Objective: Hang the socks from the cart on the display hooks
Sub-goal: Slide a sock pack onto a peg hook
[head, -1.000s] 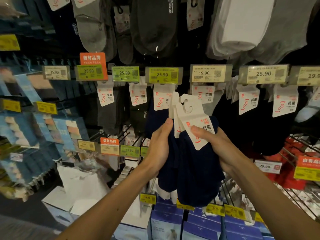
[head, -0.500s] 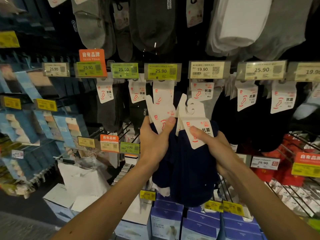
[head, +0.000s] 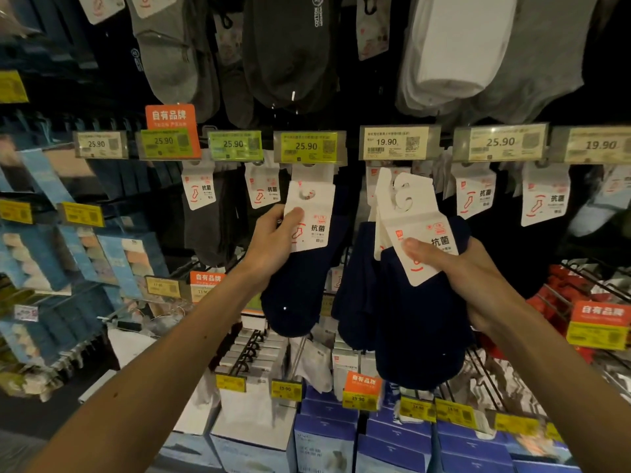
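While your left grip (head: 273,240) pinches the header card (head: 309,230) of a single navy sock pack (head: 293,295), thumb flat on the card's front and fingers curled behind it, the pack is raised to the display. Its hang hole sits just under the yellow 25.90 price tag (head: 309,146) and in front of the white card (head: 312,170) hanging there; cannot tell whether anything passes through the hole. Your right grip (head: 467,278) is closed round a bundle of navy sock packs (head: 420,336), thumb (head: 418,249) pressed on the front card, fingers wrapped behind the fabric. Bundle's stacked white cards (head: 408,206) fan up and tilt left, tops just below the 19.90 price tag (head: 397,142). The two lots are apart, dark gap between them, single pack left, bundle right and lower. Both forearms reach up from the bottom edge. Same row: more carded packs in grey and black hang left and right under further price tags. Row above: grey socks (head: 170,52), dark charcoal socks (head: 290,52), white socks (head: 454,46). An orange sign (head: 170,116) sits behind a green 25.90 tag at left. Below: blue boxes (head: 327,438) with small yellow tags, an orange tag (head: 364,384) among them. Red packs (head: 560,295) at right on wire racks. Left edge is blurred, light blue packets (head: 30,254) there.
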